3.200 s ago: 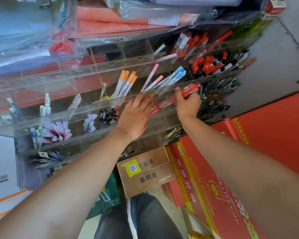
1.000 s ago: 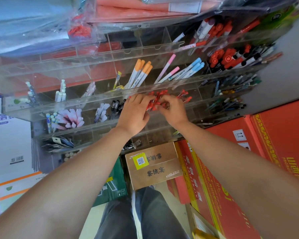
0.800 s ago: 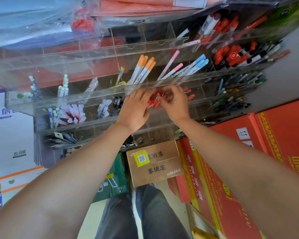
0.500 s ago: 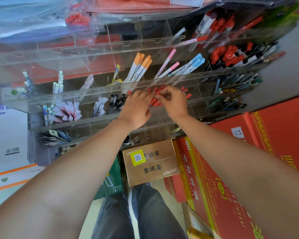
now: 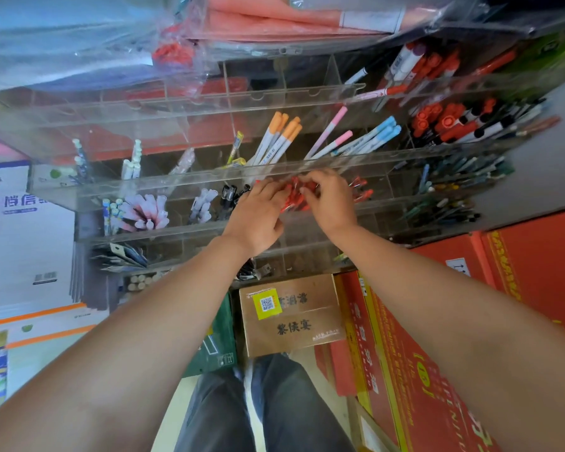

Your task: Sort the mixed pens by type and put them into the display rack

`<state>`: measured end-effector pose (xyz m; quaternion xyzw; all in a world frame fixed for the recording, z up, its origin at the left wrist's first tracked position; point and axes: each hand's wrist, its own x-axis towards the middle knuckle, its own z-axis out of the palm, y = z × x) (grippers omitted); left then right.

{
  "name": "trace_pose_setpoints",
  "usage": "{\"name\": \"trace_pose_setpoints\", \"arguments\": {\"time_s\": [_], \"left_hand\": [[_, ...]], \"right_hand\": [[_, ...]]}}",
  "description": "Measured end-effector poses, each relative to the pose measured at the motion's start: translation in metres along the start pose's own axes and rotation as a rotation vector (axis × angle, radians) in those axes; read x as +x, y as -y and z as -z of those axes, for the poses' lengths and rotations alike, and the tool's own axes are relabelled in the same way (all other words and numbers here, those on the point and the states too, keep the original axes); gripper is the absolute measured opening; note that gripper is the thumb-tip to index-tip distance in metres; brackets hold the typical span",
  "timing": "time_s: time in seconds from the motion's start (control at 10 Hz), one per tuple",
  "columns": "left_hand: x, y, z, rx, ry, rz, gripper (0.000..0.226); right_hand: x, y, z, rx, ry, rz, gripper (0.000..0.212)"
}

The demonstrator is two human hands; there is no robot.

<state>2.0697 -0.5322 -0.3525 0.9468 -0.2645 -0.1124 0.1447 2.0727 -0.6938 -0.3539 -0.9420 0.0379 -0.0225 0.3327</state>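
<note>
Holds one bundle of red pens (image 5: 293,199) in a centre compartment of the display rack (image 5: 183,185), middle tier, with the left hand (image 5: 258,218) curled against its left flank and the right hand (image 5: 331,203) pinching its right. Sits between both grips, equally near each, long axis seemingly leaning up and back into the rack. Looks slim, glossy, bright red, a few strays fanned toward the rack's right.

Clear tiered rack (image 5: 177,188) — orange-capped pens (image 5: 282,133), red pens (image 5: 292,200) in compartments.
</note>
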Motion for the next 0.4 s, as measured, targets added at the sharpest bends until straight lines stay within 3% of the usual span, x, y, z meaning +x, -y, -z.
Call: {"name": "trace_pose_setpoints", "arguments": {"time_s": [0.2,0.3,0.4], "left_hand": [[-0.016,0.001,0.016,-0.022,-0.026,0.061,0.052],[-0.031,0.005,0.026,-0.026,-0.007,0.092,0.043],[-0.056,0.015,0.032,-0.078,0.046,0.102,0.033]], "right_hand": [[-0.013,0.012,0.009,-0.128,-0.003,0.007,0.027],[-0.025,0.026,0.011,-0.104,-0.045,0.021,0.022],[-0.044,0.047,0.007,-0.059,0.016,0.065,0.015]]}}
